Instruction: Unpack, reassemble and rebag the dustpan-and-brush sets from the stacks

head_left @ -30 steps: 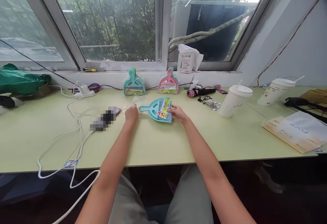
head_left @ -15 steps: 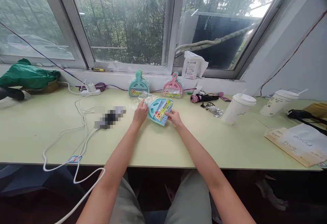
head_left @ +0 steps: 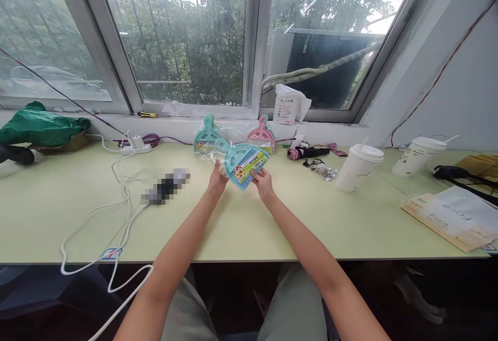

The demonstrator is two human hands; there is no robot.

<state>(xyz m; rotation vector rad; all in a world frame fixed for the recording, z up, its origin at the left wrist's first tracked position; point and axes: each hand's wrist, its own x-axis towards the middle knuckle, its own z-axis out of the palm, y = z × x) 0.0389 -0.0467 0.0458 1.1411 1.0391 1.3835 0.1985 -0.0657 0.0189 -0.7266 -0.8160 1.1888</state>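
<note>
A teal dustpan and brush set [head_left: 246, 164] with a yellow printed label is held tilted above the table, its handle toward the upper left. Clear plastic wrap shows around the handle. My right hand [head_left: 263, 182] pinches the lower right edge of the set by the bristles. At its left edge my left hand [head_left: 218, 179] has its fingers closed around wrap and pan edge, partly hidden. Behind, a stack of teal dustpan sets [head_left: 207, 133] leans on the sill wall, and pink dustpan sets [head_left: 262, 129] lean to the right of it.
White cables [head_left: 126, 201] and a power strip [head_left: 136, 148] lie left. On the right are a folded umbrella [head_left: 309, 152], keys [head_left: 327, 171], two lidded cups [head_left: 358, 169] [head_left: 418, 155] and a tissue pack [head_left: 451, 216]. A white paper package [head_left: 288, 107] stands on the sill.
The held dustpan set has been raised and turned, so its handle now shows at the upper left. My left hand has shifted slightly lower along its left edge.
</note>
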